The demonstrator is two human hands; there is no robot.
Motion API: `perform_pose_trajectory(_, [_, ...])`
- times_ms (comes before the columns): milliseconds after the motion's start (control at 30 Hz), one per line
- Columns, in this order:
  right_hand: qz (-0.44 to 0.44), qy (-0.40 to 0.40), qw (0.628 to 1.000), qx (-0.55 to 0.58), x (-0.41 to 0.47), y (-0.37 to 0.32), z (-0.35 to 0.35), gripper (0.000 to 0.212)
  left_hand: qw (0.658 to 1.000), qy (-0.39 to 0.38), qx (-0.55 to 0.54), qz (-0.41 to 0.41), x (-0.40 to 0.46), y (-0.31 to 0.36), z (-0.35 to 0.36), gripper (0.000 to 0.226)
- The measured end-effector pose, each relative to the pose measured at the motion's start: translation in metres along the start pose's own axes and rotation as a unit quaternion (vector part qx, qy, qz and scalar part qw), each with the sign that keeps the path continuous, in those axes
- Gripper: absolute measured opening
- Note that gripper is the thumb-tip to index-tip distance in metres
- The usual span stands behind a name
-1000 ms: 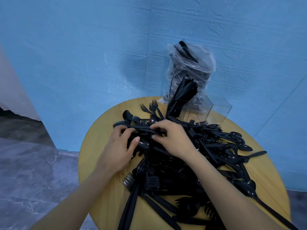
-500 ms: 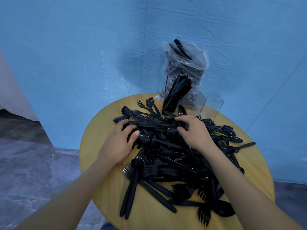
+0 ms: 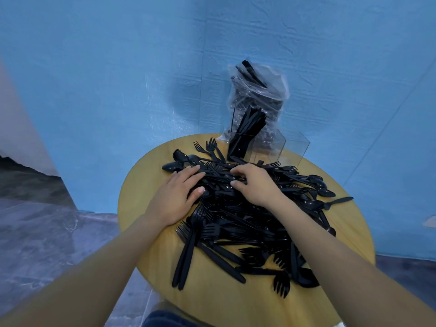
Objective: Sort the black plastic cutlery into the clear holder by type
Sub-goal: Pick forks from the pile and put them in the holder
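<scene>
Underneath, a round yellow table (image 3: 151, 234) meets blue walls (image 3: 118, 79).

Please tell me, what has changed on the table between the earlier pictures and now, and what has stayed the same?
The right hand went toward the clear holder half a second ago and has come back to the middle of the cutlery pile, fingers curled into it near the left hand. The left hand stayed resting on the pile's left side. Whether either hand holds a piece is unclear. The holder, the plastic bag and the table did not move.
</scene>
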State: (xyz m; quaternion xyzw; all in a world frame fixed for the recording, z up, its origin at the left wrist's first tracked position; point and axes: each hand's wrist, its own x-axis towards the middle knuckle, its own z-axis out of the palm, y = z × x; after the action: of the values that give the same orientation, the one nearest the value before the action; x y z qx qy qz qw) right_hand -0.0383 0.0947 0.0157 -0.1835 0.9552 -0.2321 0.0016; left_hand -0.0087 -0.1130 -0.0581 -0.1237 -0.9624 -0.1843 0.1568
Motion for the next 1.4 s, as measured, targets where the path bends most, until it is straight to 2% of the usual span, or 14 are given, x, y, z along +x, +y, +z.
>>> perform_pose_trajectory(133, [0.021, -0.055, 0.996, -0.062, 0.027, -0.001, 0.02, 0.048, 1.0, -0.014, 0.017, 0.005, 0.001, -0.001, 0.003, 0.071])
perform_pose_trajectory(200, [0.035, -0.054, 0.996, -0.063, 0.038, 0.001, 0.026, 0.048, 1.0, -0.013, 0.017, 0.007, 0.001, -0.001, 0.003, 0.071])
perform_pose_trajectory(367, [0.067, 0.039, 0.997, -0.019, 0.053, 0.017, 0.02, 0.03, 1.0, -0.01, 0.017, 0.009, 0.001, 0.0, 0.004, 0.074])
perform_pose_trajectory(533, [0.103, 0.097, 0.99, -0.001, 0.06, 0.041, 0.005, 0.029, 1.0, -0.01, 0.015, 0.011, 0.002, -0.001, 0.005, 0.075])
perform_pose_trajectory(600, [0.102, 0.135, 0.985, -0.036, 0.059, 0.043, 0.002, 0.032, 1.0, -0.008, 0.014, 0.01, 0.002, -0.001, 0.005, 0.074])
perform_pose_trajectory(700, [0.047, 0.186, 0.977, -0.093, 0.057, 0.034, 0.002, 0.033, 1.0, -0.008, 0.013, 0.008, 0.002, 0.0, 0.004, 0.074])
perform_pose_trajectory(733, [0.025, 0.178, 0.981, -0.078, 0.057, 0.028, 0.004, 0.029, 1.0, -0.008, 0.011, 0.008, 0.002, 0.0, 0.004, 0.075])
perform_pose_trajectory(800, [0.003, 0.104, 0.994, -0.036, 0.057, 0.015, 0.012, 0.025, 1.0, -0.008, 0.008, 0.008, 0.002, 0.001, 0.004, 0.077])
perform_pose_trajectory(867, [0.017, -0.003, 0.999, -0.045, 0.06, 0.005, 0.022, 0.033, 1.0, -0.009, 0.008, 0.008, 0.002, 0.0, 0.004, 0.077])
perform_pose_trajectory(933, [0.04, -0.055, 0.996, -0.054, 0.063, 0.002, 0.03, 0.038, 1.0, -0.008, 0.007, 0.008, 0.002, 0.0, 0.004, 0.078])
perform_pose_trajectory(1133, [0.104, 0.029, 0.989, 0.102, 0.066, 0.012, 0.019, 0.031, 1.0, -0.014, 0.005, 0.007, 0.002, 0.0, 0.004, 0.072])
perform_pose_trajectory(1267, [0.122, 0.107, 0.979, 0.12, 0.065, 0.025, 0.004, 0.029, 1.0, -0.014, 0.003, 0.007, 0.002, 0.0, 0.005, 0.073])
perform_pose_trajectory(1400, [0.132, 0.127, 0.979, 0.089, 0.062, 0.034, 0.002, 0.021, 1.0, -0.015, 0.003, 0.006, 0.001, -0.001, 0.006, 0.076])
